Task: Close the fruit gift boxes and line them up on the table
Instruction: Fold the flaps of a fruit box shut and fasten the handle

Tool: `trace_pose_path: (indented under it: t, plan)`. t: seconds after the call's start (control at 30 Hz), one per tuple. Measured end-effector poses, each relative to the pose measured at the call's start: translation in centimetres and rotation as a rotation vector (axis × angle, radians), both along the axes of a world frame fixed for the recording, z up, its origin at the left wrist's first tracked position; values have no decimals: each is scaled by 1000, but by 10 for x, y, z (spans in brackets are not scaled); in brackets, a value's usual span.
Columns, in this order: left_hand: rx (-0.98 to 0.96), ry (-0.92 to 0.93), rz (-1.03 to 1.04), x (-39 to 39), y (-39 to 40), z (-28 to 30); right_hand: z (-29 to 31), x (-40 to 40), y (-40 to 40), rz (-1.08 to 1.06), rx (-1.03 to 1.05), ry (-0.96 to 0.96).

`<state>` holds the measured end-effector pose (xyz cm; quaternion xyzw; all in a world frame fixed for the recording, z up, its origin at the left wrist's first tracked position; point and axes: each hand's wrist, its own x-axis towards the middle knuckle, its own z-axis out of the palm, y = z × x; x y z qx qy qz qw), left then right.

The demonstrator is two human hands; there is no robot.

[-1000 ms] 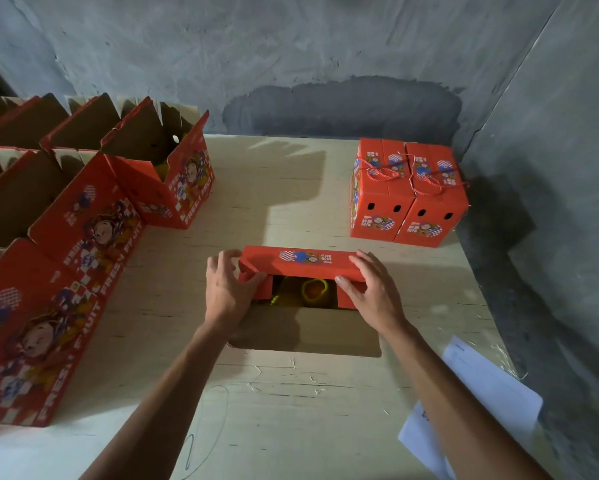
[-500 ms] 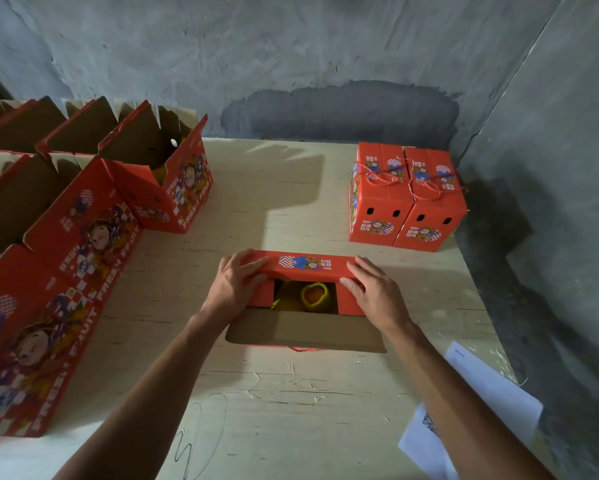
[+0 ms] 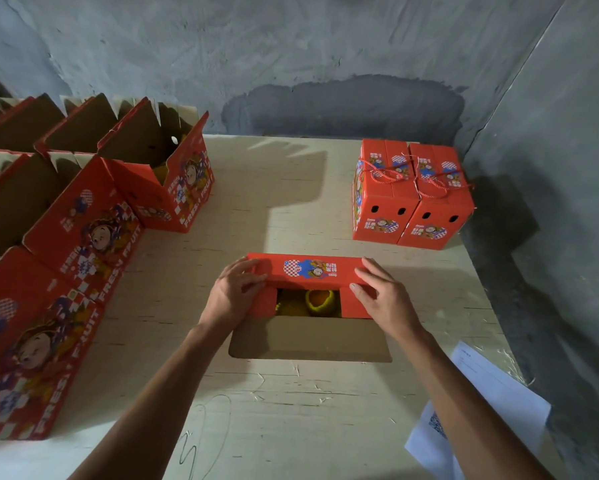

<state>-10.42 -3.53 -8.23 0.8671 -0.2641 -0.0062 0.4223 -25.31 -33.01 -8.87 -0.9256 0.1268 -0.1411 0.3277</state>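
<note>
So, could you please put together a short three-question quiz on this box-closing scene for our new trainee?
1. True or false: the far flap of the box being closed is already folded down.
2. How many closed boxes with rope handles stand at the far right? A) one B) two C) four
3. What shows through the gap between the flaps?

Key:
1. True; the left hand and right hand press on it.
2. B: one closed box beside another.
3. Yellow fruit.
</note>
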Motion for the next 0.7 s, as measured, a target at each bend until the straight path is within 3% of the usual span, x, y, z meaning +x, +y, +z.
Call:
trace_pose_path:
  t: [0.3,0.5,0.7]
  plan:
    - [187,-294,-83,1,-5,4,-3,2,4,-39,105,-30]
    - [249,-371,-106,0,-6,10,-6,3,7,-29,-6,-15]
    - [247,-310,-50,-11,-9,14,-3,1,11,-85,55,-65]
